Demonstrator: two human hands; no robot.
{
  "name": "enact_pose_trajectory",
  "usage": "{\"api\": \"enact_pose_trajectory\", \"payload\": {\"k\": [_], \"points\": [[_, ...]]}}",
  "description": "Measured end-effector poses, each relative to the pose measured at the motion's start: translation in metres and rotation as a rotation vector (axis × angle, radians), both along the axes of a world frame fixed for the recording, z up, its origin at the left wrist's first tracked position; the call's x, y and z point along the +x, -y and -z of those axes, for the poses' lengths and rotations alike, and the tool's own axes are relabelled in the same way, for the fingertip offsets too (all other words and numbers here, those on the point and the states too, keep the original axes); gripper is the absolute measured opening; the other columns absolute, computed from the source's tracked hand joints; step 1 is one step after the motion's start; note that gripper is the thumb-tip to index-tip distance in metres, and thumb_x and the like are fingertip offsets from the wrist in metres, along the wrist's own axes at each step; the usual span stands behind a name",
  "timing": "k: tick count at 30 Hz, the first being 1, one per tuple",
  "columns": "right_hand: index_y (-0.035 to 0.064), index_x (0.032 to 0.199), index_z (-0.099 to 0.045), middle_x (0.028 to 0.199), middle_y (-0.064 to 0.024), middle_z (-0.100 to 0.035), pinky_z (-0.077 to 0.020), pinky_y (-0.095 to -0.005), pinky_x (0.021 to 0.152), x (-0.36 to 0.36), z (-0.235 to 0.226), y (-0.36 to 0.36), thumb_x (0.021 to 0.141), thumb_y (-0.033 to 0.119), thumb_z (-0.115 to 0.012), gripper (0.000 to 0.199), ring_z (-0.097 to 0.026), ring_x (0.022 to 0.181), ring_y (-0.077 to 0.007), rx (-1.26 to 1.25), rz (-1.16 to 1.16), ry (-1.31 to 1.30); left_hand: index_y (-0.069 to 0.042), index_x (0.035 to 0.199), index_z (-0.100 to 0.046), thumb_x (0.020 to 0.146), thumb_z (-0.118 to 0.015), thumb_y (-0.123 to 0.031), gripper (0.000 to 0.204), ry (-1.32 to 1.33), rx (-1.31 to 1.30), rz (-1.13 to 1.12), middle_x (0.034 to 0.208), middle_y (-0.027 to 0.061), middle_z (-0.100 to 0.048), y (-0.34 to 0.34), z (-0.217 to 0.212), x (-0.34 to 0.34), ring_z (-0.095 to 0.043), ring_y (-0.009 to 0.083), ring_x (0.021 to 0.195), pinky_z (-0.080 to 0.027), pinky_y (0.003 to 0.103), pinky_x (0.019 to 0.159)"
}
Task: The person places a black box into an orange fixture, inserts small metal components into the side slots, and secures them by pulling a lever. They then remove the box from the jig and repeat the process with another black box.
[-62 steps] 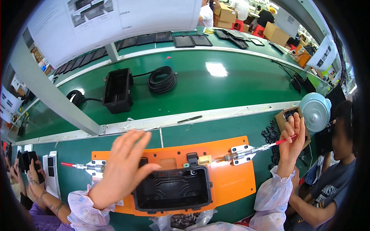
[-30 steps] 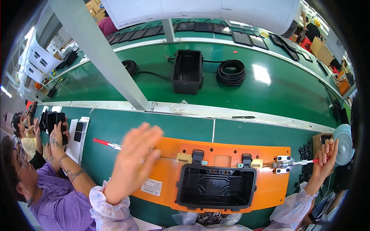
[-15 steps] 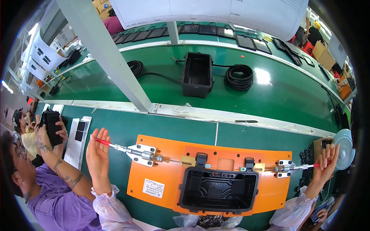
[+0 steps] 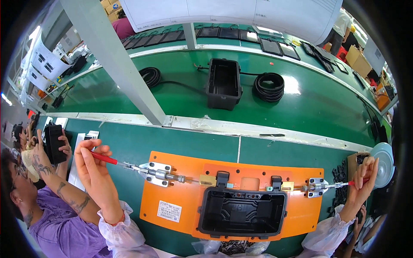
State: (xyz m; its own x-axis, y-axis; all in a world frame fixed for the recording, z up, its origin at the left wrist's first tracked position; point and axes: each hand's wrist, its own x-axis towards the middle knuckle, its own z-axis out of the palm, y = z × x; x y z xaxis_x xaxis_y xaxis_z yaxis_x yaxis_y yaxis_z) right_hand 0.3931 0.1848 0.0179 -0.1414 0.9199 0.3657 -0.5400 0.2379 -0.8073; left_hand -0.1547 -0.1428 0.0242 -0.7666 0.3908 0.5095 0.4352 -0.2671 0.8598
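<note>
An orange fixture plate (image 4: 185, 202) lies on the green bench in front of me. A black plastic housing (image 4: 241, 213) sits open side up in it. My left hand (image 4: 92, 165) grips the red handle (image 4: 103, 158) of the left clamp, whose metal base (image 4: 157, 174) is bolted to the plate's left end. My right hand (image 4: 363, 180) is closed on the red handle (image 4: 356, 182) of the right clamp (image 4: 316, 187). Both clamp rods point inward toward brass blocks beside the housing.
A second black housing (image 4: 223, 84) with coiled black cables (image 4: 269, 86) rides the green conveyor beyond a white rail. A grey post (image 4: 116, 64) slants across the left. A person in purple (image 4: 47, 193) at my left holds a black part. A pale round fan (image 4: 383, 159) stands at right.
My left hand came down from hovering open above the plate and took hold of the left clamp's red handle. My right hand stayed on the right handle. The view shifted slightly.
</note>
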Motion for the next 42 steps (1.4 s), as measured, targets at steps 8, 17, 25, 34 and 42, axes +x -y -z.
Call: {"api": "enact_pose_trajectory", "payload": {"k": [8, 17, 25, 34, 42], "points": [[0.0032, 0.093, -0.05, 0.067, -0.0012, -0.045, -0.0243, -0.0174, 0.032, -0.004, -0.006, 0.007, 0.112, 0.026, -0.04, 0.032, -0.031, 0.04, -0.003, 0.017, 0.042, 0.061, 0.0, 0.139, -0.051, 0.112, -0.039, -0.019, 0.036, -0.338, -0.283, -0.347, 0.118, 0.0102, -0.064, -0.006, -0.012, -0.001, -0.066, 0.0152, 0.095, -0.053, 0.028, 0.085], [0.0038, 0.093, -0.049, 0.066, -0.0008, -0.043, -0.024, -0.0175, 0.033, -0.008, -0.003, 0.005, 0.112, 0.026, -0.04, 0.031, -0.029, 0.04, -0.0032, 0.013, 0.0, 0.061, -0.003, 0.137, -0.056, 0.111, -0.042, -0.024, 0.036, 0.167, -0.403, -0.216, 0.11, 0.0046, -0.065, 0.028, 0.05, -0.05, -0.067, 0.0099, 0.079, -0.056, 0.021, 0.07], [0.0043, 0.09, -0.048, 0.064, -0.0002, -0.042, -0.0245, -0.0169, 0.033, -0.01, -0.01, 0.011, 0.112, 0.026, -0.04, 0.032, -0.03, 0.04, -0.0028, 0.016, 0.037, 0.074, 0.0, 0.138, -0.053, 0.111, -0.043, -0.028, 0.04, 0.205, -0.149, -0.223, 0.118, 0.0097, -0.065, 0.011, 0.03, -0.029, -0.066, 0.0109, 0.089, -0.056, 0.025, 0.076], [0.0041, 0.088, -0.049, 0.061, 0.0003, -0.041, -0.0231, -0.017, 0.032, -0.014, -0.01, 0.012, 0.113, 0.026, -0.039, 0.034, -0.029, 0.038, -0.0028, 0.011, 0.069, 0.105, 0.0, 0.129, -0.054, 0.112, -0.041, -0.027, 0.034, 0.024, 0.02, -0.064, 0.109, 0.0075, -0.063, -0.004, 0.002, 0.003, -0.063, 0.012, 0.093, -0.053, 0.027, 0.084], [0.0037, 0.083, -0.051, 0.054, 0.0018, -0.039, -0.0183, -0.0179, 0.032, -0.014, -0.009, 0.01, 0.112, 0.027, -0.041, 0.038, -0.026, 0.034, -0.0025, -0.012, 0.156, 0.244, -0.002, 0.127, -0.055, 0.112, -0.041, -0.025, 0.031, -0.088, -0.052, -0.099, 0.108, 0.0069, -0.062, -0.004, 0.002, 0.004, -0.062, 0.013, 0.094, -0.053, 0.027, 0.086]]}}
